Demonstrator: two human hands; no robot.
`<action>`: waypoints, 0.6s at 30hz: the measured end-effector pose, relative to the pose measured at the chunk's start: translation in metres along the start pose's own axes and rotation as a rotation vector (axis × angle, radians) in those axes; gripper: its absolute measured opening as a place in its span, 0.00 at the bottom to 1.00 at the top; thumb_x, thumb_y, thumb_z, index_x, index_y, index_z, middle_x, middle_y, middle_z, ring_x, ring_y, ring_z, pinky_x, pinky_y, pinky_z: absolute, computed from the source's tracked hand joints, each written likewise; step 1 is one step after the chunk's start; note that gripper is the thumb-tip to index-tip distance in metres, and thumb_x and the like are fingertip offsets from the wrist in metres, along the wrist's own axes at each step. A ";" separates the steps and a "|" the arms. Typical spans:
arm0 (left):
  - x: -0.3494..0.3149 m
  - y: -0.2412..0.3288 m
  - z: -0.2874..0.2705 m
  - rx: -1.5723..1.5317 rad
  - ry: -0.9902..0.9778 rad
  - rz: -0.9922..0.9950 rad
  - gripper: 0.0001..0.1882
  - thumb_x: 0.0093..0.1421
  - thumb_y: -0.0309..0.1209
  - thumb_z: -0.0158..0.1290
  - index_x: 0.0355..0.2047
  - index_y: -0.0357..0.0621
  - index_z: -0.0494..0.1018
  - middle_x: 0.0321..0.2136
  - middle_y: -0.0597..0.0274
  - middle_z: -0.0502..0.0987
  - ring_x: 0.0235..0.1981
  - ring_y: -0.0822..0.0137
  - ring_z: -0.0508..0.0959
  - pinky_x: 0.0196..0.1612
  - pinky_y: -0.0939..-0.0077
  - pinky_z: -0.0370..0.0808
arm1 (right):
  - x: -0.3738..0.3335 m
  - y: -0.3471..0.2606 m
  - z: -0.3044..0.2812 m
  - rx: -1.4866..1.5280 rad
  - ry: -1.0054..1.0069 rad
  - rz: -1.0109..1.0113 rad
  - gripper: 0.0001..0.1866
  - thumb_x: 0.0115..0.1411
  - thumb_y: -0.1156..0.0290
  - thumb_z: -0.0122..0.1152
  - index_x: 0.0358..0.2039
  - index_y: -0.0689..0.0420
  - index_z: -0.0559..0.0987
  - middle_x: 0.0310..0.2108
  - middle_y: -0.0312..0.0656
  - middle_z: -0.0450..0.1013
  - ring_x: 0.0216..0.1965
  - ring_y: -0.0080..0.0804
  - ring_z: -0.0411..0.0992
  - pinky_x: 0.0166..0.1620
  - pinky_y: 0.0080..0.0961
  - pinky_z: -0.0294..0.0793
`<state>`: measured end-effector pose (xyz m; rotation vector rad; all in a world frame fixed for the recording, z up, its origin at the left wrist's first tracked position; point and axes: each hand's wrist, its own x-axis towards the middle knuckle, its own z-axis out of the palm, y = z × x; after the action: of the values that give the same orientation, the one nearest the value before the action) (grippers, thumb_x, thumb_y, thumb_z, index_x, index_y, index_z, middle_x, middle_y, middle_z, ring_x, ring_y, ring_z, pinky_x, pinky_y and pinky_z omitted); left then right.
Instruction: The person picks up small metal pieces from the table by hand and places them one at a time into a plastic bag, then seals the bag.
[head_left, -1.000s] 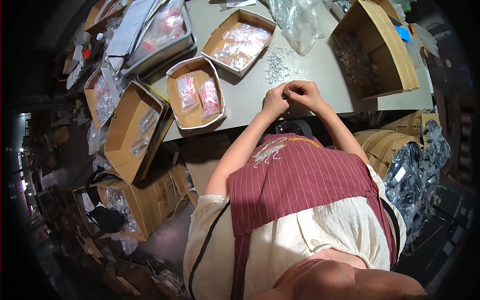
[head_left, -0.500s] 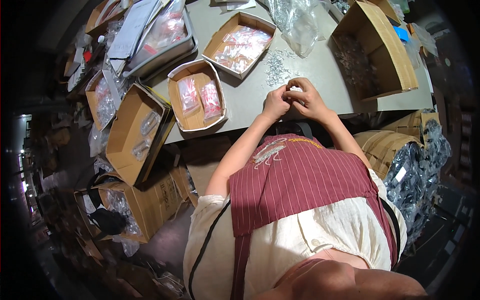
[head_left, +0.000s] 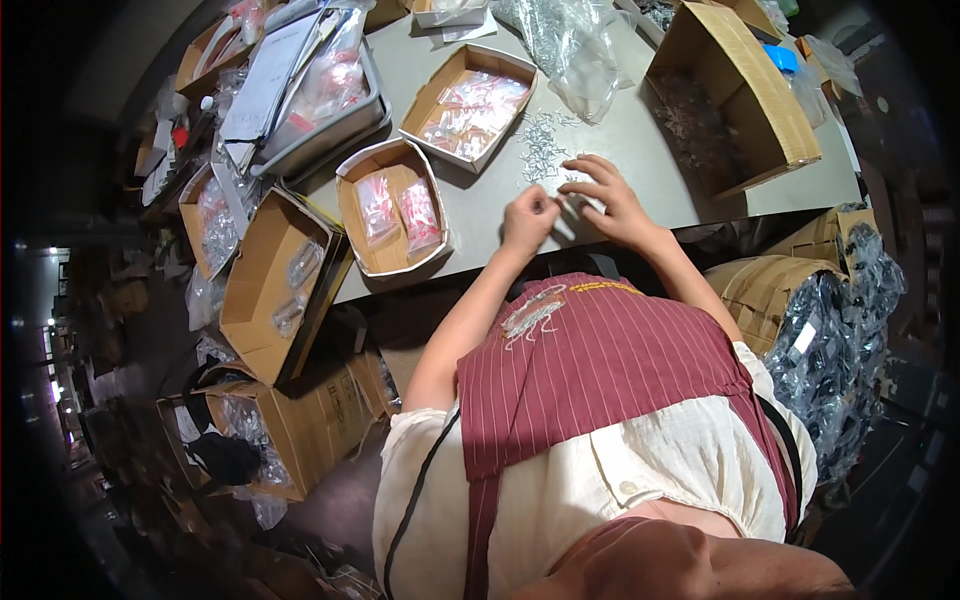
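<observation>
At the table's near edge my left hand (head_left: 528, 222) is curled closed, and whatever its fingers hold is too small or hidden to make out. Just to its right is my right hand (head_left: 614, 206), fingers apart and reaching over the tabletop, with a small gap between the two hands. Immediately beyond them lies a loose pile of small silvery metal pieces, like screws (head_left: 541, 150). Left of the pile, a shallow cardboard box (head_left: 412, 128) holds many small clear bags with red marks. Nearer me, another cardboard box (head_left: 347, 225) contains two larger filled bags.
A tall cardboard box (head_left: 765, 110) lies tipped on the right of the grey table (head_left: 640, 130), dark small pieces inside. Clear plastic sheeting (head_left: 580, 60) is at the back. A grey bin (head_left: 375, 115) with papers and an open carton (head_left: 255, 290) stand left. Wrapped bundles (head_left: 830, 340) sit right.
My hands were together around something small and whitish. Now they have separated, the left moving slightly left and nearer me, while the right has opened its fingers. The whole view has shifted slightly.
</observation>
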<state>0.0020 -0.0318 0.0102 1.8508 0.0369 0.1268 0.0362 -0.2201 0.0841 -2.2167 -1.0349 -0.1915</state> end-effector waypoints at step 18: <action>0.016 -0.029 -0.038 -0.291 0.268 -0.128 0.18 0.65 0.35 0.61 0.24 0.43 0.66 0.19 0.72 0.69 0.21 0.80 0.72 0.25 0.82 0.72 | 0.004 0.040 0.051 -0.415 0.025 0.266 0.06 0.51 0.73 0.63 0.27 0.61 0.77 0.32 0.50 0.73 0.38 0.49 0.74 0.44 0.40 0.76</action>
<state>0.0154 0.0145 -0.0055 1.5268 0.3080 0.2757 0.0605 -0.2034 0.0259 -2.6906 -0.7221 -0.3379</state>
